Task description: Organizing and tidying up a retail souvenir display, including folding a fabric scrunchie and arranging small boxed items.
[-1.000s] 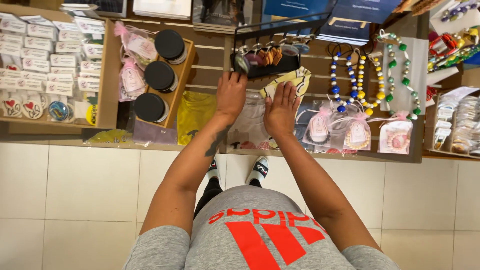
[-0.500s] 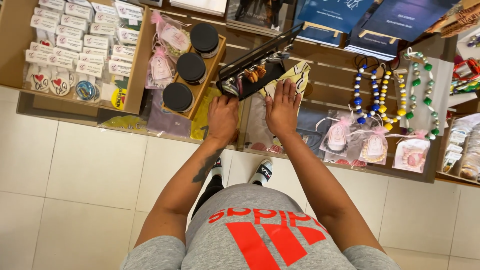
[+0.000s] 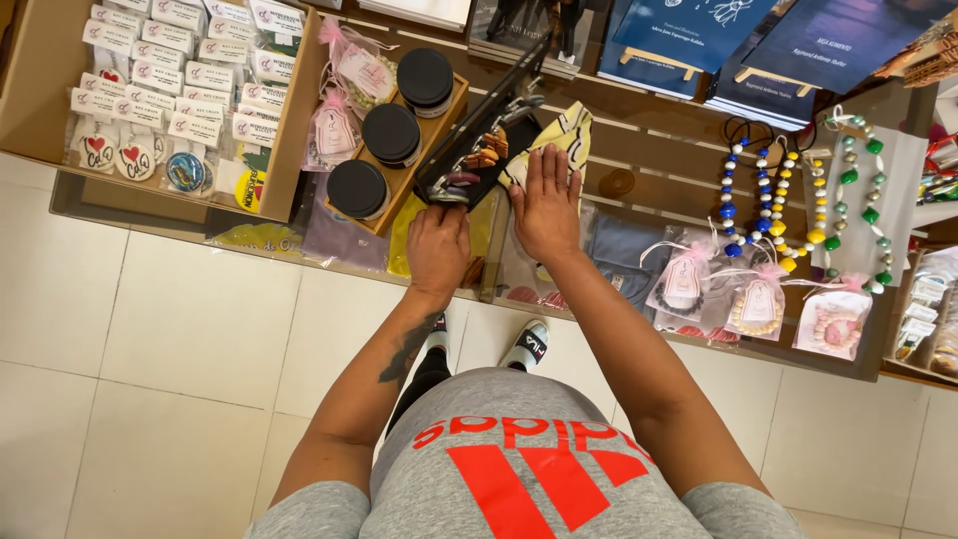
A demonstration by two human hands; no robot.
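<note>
Counter (image 3: pixel 150 215) packed tight: black tray (image 3: pixel 477 160) hemmed by the wooden box of black-lidded jars (image 3: pixel 391 135) on its left and yellow cloth (image 3: pixel 569 135) right, wrapped packets (image 3: pixel 689 284) and bead necklaces (image 3: pixel 758 195) crowding farther right, open room only over the tiled floor (image 3: pixel 170 369) at the front edge.

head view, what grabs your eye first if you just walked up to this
Both hands meet at the middle of the display shelf: the left hand at the near end of a black tray of small trinkets, the right hand flat on a yellow patterned packet beside it. To the left, three round black-lidded jars sit in a wooden box. To the right, bright bead necklaces hang on the slatted panel.
</note>
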